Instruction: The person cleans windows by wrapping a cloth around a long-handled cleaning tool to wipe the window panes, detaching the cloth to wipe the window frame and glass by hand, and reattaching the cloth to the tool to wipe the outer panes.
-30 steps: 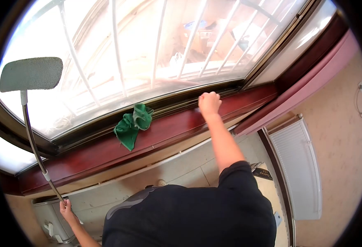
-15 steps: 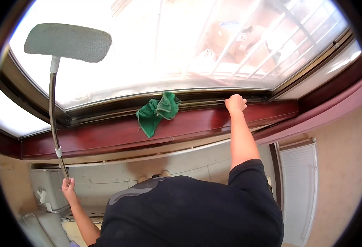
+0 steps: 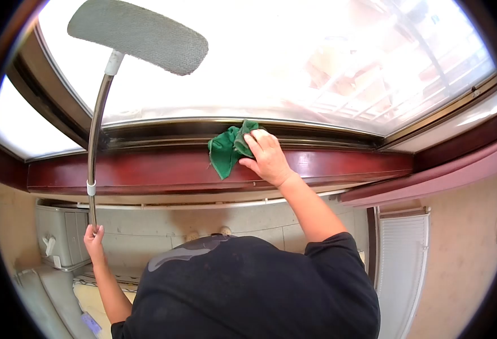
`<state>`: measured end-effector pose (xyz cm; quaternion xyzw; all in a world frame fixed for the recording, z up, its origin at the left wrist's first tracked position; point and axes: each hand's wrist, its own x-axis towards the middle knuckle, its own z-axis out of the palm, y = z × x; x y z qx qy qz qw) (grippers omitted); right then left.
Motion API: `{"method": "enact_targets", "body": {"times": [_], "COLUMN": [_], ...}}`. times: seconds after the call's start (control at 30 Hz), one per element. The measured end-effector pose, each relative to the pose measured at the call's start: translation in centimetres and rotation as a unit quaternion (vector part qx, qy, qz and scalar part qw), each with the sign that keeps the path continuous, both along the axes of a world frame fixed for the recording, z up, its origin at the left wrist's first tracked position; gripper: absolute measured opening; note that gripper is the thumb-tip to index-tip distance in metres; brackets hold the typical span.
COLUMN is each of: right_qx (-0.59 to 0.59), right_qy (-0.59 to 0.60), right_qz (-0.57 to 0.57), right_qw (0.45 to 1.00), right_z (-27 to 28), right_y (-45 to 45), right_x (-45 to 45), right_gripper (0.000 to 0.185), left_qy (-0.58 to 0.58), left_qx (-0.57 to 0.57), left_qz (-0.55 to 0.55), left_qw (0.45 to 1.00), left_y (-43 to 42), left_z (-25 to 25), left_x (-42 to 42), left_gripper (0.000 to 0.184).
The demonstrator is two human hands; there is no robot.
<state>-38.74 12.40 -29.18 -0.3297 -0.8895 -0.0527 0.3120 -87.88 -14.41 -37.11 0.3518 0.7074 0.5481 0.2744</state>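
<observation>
My left hand (image 3: 94, 244) is closed round the lower end of a flat mop's metal pole (image 3: 96, 130). The mop's grey pad (image 3: 141, 38) is raised in front of the bright window at upper left. On the dark red windowsill (image 3: 169, 168) lies a crumpled green cloth (image 3: 223, 152), its upper part reaching over the window track (image 3: 163, 137). My right hand (image 3: 270, 159) has its fingers on the right side of this cloth and its thumb just below; part of the cloth is hidden under the fingers.
Window glass (image 3: 248, 68) rises behind the sill, with blurred bars beyond it at right. A pink curtain (image 3: 429, 179) hangs along the right end. A grey cabinet (image 3: 62, 234) stands at lower left, and a white slatted panel (image 3: 402, 254) at lower right.
My right hand has moved left from the window track and taken hold of the green cloth. The mop has shifted right and its pad higher in view, still in my left hand.
</observation>
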Motion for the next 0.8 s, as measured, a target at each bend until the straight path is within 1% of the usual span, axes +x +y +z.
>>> {"method": "enact_targets", "body": {"times": [0.03,0.07,0.1,0.17,0.2,0.27,0.3,0.33,0.37,0.4,0.43,0.5,0.53,0.57,0.7,0.77,0.8], "right_qx": [-0.007,-0.009,0.048,0.012,0.012,-0.085,-0.085,-0.194,-0.300,-0.371,-0.451,-0.563,-0.586,-0.597,-0.555,-0.456,-0.409], "right_qy": [-0.033,-0.052,-0.061,-0.013,-0.014,0.057,0.056,0.051,0.044,0.117,0.130,0.023,0.020,-0.012,-0.233,-0.243,-0.230], "right_qz": [0.002,0.011,0.011,0.030,0.033,0.047,0.048,0.050,0.050,0.044,0.028,-0.012,-0.015,-0.010,-0.022,-0.008,-0.030], "right_qw": [0.999,0.999,0.997,0.999,0.999,0.994,0.994,0.978,0.952,0.920,0.883,0.826,0.810,0.802,0.798,0.856,0.882], "right_z": [-0.2,-0.9,-1.8,-1.3,-1.0,1.2,2.2,3.4,4.3,5.0,6.1,7.4,8.0,7.2,6.8,5.0,4.3], "right_y": [0.1,0.8,1.9,2.6,2.9,3.1,3.1,3.1,3.0,2.8,2.4,3.1,2.9,3.4,3.4,3.4,3.3], "right_x": [0.6,1.3,1.9,1.4,1.2,0.1,0.2,0.6,0.9,0.7,0.8,1.4,1.2,1.5,-0.8,-1.8,-2.2], "right_gripper": [0.061,0.059,0.050,0.040,0.040,0.027,0.027,0.026,0.026,0.015,0.014,0.013,0.012,0.016,0.028,0.026,0.024], "left_qy": [0.002,0.004,0.002,-0.007,-0.008,0.000,-0.001,0.005,0.010,0.007,0.000,-0.009,-0.005,-0.002,0.013,0.002,0.002], "left_qx": [-0.011,-0.024,-0.026,-0.012,-0.013,-0.038,-0.039,-0.027,-0.017,-0.018,-0.019,-0.020,-0.027,-0.034,-0.055,-0.030,-0.032], "left_qz": [0.003,0.003,0.004,-0.004,-0.002,0.010,0.012,0.008,0.005,0.006,0.004,0.001,0.006,0.011,0.004,-0.003,-0.004], "left_qw": [1.000,1.000,1.000,1.000,1.000,0.999,0.999,1.000,1.000,1.000,1.000,1.000,1.000,0.999,0.998,1.000,0.999], "left_y": [-0.1,-0.3,-0.4,-0.5,-0.7,-0.6,-0.7,-0.7,-0.8,-0.9,-1.0,-1.1,-1.1,-1.1,-1.0,-0.7,-0.6], "left_z": [0.1,0.3,0.1,-0.3,-0.4,0.0,0.0,-0.1,-0.2,-0.4,-0.7,-0.9,-1.0,-1.1,-0.9,-1.0,-1.0], "left_x": [0.2,0.2,0.0,-0.2,-0.3,-0.2,-0.4,-0.5,-0.6,-0.8,-1.2,-1.5,-1.5,-1.6,-1.6,-1.4,-1.4], "left_gripper": [0.029,0.029,0.029,0.029,0.029,0.027,0.027,0.026,0.026,0.026,0.026,0.026,0.026,0.026,0.026,0.031,0.031]}}
